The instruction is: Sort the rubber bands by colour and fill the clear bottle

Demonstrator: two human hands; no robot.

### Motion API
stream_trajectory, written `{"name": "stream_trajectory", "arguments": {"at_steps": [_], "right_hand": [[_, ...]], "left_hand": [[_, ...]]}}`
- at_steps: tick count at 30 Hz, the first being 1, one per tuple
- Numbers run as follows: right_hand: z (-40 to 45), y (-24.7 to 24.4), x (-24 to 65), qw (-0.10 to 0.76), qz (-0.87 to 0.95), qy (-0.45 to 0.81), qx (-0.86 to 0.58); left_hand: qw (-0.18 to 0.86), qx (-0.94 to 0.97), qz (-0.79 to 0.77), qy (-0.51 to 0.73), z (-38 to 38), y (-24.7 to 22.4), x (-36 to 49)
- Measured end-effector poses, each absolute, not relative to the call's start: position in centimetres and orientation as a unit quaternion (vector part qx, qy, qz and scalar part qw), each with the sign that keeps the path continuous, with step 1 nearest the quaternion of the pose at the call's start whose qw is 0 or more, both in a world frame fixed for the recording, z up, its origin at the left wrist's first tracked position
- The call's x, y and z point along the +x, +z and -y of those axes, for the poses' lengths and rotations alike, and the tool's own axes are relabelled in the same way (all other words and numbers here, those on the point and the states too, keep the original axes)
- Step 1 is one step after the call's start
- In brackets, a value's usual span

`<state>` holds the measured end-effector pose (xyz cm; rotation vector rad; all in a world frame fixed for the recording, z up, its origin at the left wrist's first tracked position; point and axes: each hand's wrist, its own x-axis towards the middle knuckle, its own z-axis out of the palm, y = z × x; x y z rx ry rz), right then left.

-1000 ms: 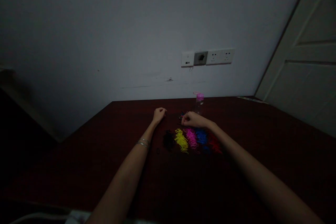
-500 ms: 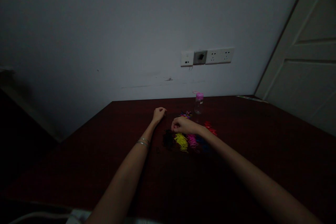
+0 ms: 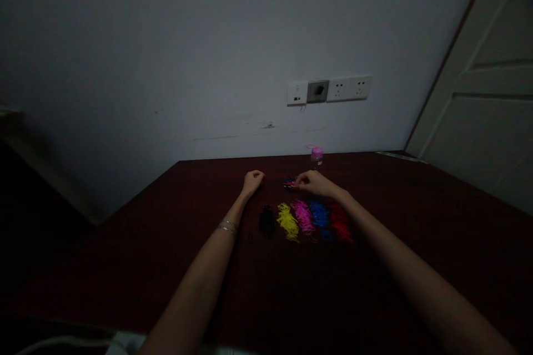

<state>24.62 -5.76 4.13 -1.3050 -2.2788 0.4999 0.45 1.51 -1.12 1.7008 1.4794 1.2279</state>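
Note:
My right hand [image 3: 310, 182] reaches to a small mixed-colour pile of rubber bands [image 3: 289, 183], its thumb and fingertips pinched together at the pile's right side. What lies between those fingertips is too small to see. My left hand [image 3: 252, 181] rests on the table left of this pile, fingers curled in and nothing visible in them. Nearer to me, sorted heaps lie in a row: black bands [image 3: 266, 222], yellow bands [image 3: 287, 223], pink bands [image 3: 303, 217], blue bands [image 3: 320, 215] and red bands [image 3: 341, 226]. My right forearm partly covers the red heap.
A clear bottle with a pink lid [image 3: 317, 154] stands behind my right hand. One loose dark band [image 3: 250, 238] lies left of the black heap. The dark red table [image 3: 187, 194] meets a wall with sockets [image 3: 348, 88]; a white cable [image 3: 62, 339] runs at the lower left.
My right hand has moved from above the black and yellow heaps, back and right to the mixed pile, uncovering the blue and red heaps. My left hand has stayed in place.

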Motion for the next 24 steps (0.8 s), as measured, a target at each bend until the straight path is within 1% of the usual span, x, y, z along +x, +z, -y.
{"name": "stream_trajectory", "arguments": {"at_steps": [5, 9, 16, 24], "right_hand": [[4.3, 1.9, 27.2, 0.174, 0.817, 0.184, -0.518], [4.1, 1.0, 27.2, 0.173, 0.816, 0.163, -0.527], [5.4, 1.6, 26.0, 0.177, 0.804, 0.098, -0.559], [5.7, 1.3, 25.9, 0.142, 0.795, 0.076, -0.584]], "left_hand": [[0.281, 0.634, -0.552, 0.463, -1.8, -1.3, 0.4], [0.29, 0.632, -0.551, 0.462, -1.6, -1.3, 0.4], [0.283, 0.638, -0.553, 0.456, -1.7, -1.4, 0.2], [0.269, 0.647, -0.55, 0.454, -2.2, -1.9, 0.1]]}}
